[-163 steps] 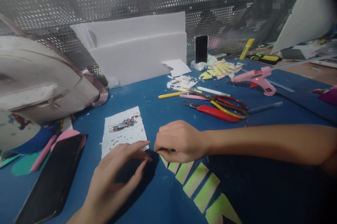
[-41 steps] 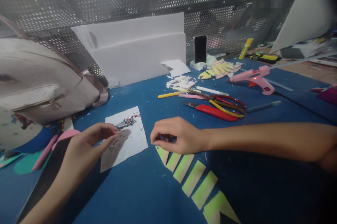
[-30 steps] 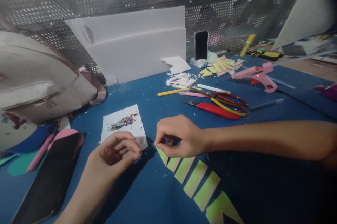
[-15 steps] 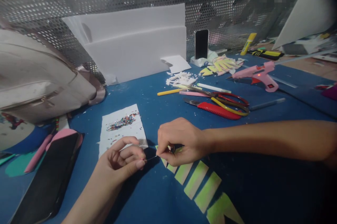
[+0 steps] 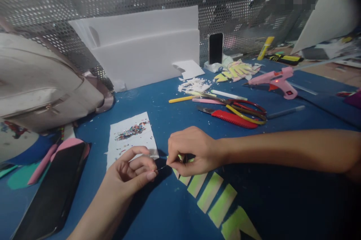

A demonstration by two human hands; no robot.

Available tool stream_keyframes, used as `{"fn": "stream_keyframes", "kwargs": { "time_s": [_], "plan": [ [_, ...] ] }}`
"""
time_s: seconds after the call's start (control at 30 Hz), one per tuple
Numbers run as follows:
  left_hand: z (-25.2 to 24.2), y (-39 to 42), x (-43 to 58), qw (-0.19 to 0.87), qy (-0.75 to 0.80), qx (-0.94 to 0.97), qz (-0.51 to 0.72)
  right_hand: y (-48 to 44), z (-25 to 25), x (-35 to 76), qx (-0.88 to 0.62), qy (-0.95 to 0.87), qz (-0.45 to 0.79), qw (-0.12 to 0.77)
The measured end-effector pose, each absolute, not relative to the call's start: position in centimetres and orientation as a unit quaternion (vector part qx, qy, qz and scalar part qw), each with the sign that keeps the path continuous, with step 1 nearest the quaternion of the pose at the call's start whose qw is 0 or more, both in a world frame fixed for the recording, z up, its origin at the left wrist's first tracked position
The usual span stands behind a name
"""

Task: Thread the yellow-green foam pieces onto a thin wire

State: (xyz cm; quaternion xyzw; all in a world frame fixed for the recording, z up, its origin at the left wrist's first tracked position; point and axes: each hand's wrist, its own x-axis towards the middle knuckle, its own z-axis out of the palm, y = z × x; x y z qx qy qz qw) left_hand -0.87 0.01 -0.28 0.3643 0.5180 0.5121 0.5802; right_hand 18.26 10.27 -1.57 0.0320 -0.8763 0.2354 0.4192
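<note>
6 grn pcs [image 5: 211, 193] showing in row, 2 phones [image 5: 216, 49] [image 5: 53, 187], 1 glue gun [image 5: 283, 84], 1 bkpk [image 5: 47, 78].

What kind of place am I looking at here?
Probably a craft workspace, though whether at a school, workshop or home I can't tell. A pink glue gun and scissors lie on a blue tabletop, with flat green pieces near the right hand.

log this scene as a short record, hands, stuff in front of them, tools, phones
left hand: pinching a thin strand, material unclear
right hand: fingertips closed on the same strand, partly hiding the green pieces
white paper: holds multicoloured bits
tools: scissors, red cutter, pink glue gun
phones: standing phone, flat phone
</note>
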Motion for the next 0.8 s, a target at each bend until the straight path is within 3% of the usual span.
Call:
{"fn": "stream_keyframes", "kwargs": {
  "time_s": [0.8],
  "plan": [
    [-0.49, 0.10, -1.06, 0.582, 0.520, 0.349, 0.519, 10.24, -1.57, 18.33, 0.026, -0.877, 0.240, 0.415]
  ]
}}
